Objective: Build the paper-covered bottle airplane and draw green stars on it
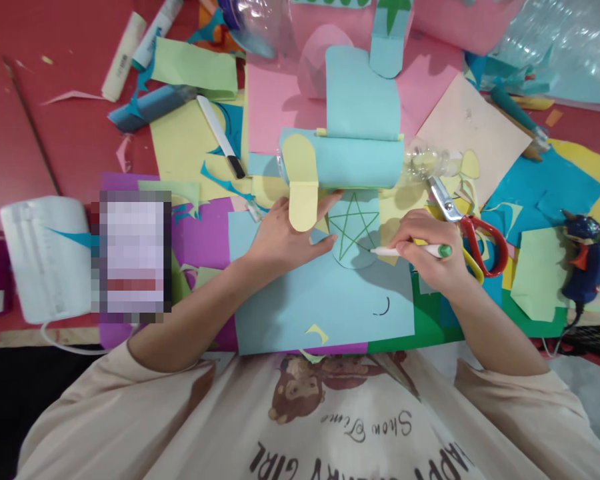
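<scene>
My right hand [427,257] is closed round a white marker with a green cap [414,251]. Its tip touches a light blue paper flap [355,230] that bears a green star. My left hand [287,237] lies flat and open beside the flap, fingers pressing on it and on the blue sheet [325,307] beneath. Just behind stands a paper-covered bottle plane [347,157] in light blue with a yellow wing [303,183] hanging over my left fingers.
Red-handled scissors [473,233] lie right of my right hand. A blue glue gun [587,257] sits at the far right. A craft knife [223,137], glue sticks [125,57] and coloured paper scraps cover the back. A white box [45,257] is at the left.
</scene>
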{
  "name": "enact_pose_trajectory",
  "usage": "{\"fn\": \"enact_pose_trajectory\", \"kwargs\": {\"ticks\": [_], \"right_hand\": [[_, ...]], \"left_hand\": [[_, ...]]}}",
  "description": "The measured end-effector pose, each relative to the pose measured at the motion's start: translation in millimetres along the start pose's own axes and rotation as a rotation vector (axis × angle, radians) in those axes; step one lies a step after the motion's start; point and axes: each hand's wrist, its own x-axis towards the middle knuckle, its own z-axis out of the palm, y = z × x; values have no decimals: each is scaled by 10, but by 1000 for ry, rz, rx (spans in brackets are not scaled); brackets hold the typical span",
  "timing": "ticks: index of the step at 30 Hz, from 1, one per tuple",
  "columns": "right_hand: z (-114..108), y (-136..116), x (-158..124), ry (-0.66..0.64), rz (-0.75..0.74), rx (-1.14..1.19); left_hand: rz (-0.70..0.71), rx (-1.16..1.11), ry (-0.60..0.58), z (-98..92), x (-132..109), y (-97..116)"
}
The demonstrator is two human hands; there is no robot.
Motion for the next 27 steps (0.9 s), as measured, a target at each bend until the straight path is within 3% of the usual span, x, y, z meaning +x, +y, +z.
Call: {"fn": "enact_pose_trajectory", "kwargs": {"ticks": [20,24,27], "right_hand": [[-64,-11,-3,31,96,-27],[-92,83,-21,134,78,135],[-102,133,-31,227,151,207]], "left_hand": [[3,-28,18,46,-8,-24],[1,-13,16,35,-5,-15],[-6,-3,34,34,-7,-7]]}}
